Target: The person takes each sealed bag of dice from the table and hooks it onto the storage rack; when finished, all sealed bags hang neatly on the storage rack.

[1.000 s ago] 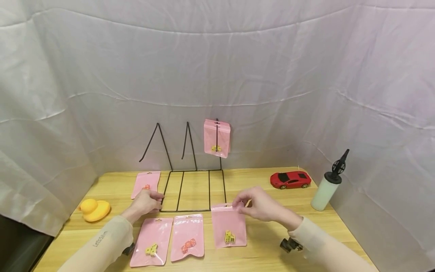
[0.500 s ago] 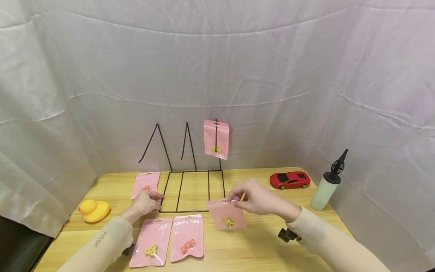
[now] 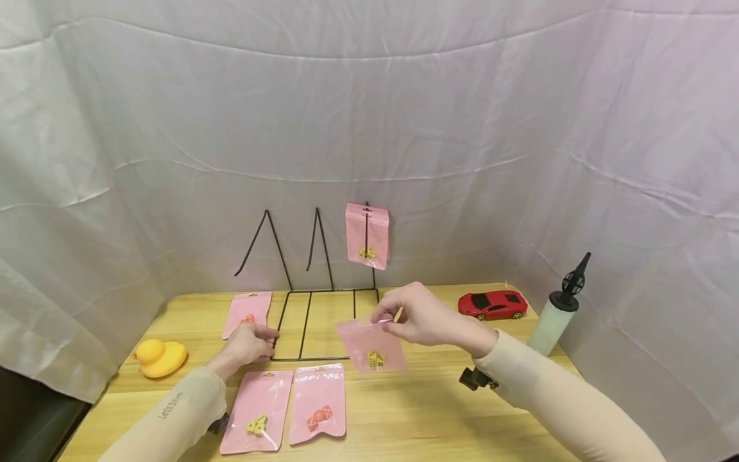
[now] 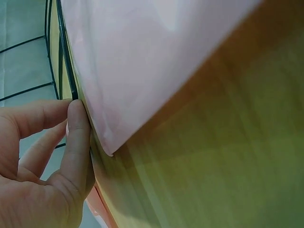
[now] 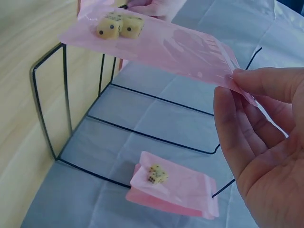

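My right hand (image 3: 424,317) pinches the top edge of a pink zip bag (image 5: 166,50) with yellow dice (image 5: 121,26) inside. The bag hangs tilted over the front right part of a black wire display rack (image 3: 306,324). With thumb and index finger my left hand (image 4: 47,147) pinches the rack's wire at its front left corner. Beyond it, a pink bag with red dice (image 3: 248,308) lies partly under that hand. On the rack's right hook hang pink bags (image 3: 367,234), the front one holding yellow dice. The middle hook (image 3: 314,240) and left hook (image 3: 254,244) are bare.
Two pink bags lie in front of the rack, one with yellow dice (image 3: 262,398) and one with red dice (image 3: 317,394). A yellow rubber duck (image 3: 161,357) sits far left. A red toy car (image 3: 493,305) and a hand pump (image 3: 554,324) stand right.
My right hand has lifted the pink bag with yellow dice off the table and carried it up and leftward toward the rack. The left hand has stayed at the rack's corner.
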Available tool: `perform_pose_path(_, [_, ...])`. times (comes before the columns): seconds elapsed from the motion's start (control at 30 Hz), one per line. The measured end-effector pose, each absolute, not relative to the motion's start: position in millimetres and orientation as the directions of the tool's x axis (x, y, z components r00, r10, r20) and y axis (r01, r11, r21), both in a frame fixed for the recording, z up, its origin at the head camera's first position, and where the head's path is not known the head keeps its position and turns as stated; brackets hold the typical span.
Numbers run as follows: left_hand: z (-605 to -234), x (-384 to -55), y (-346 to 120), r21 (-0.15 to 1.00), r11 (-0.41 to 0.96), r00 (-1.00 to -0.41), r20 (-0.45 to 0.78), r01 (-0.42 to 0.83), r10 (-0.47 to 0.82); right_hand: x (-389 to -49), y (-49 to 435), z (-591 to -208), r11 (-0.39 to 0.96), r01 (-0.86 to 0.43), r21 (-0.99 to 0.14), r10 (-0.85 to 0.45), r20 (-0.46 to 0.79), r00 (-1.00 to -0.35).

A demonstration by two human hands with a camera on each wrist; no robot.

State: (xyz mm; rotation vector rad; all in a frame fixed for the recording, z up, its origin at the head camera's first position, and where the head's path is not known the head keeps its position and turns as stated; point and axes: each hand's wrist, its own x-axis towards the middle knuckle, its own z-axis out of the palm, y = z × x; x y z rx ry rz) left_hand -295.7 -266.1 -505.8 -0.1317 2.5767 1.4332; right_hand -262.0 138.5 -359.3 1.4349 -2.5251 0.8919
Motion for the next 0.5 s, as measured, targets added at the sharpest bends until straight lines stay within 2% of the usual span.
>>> perform_pose_path(0.5, [-503.8, -295.3, -266.6, 0.836, 0.524, -0.978, -0.209, -0.164, 0.027, -264.5, 115.4, -348.8, 0.315, -0.84, -0.441, -0.723, 0.462, -0.514])
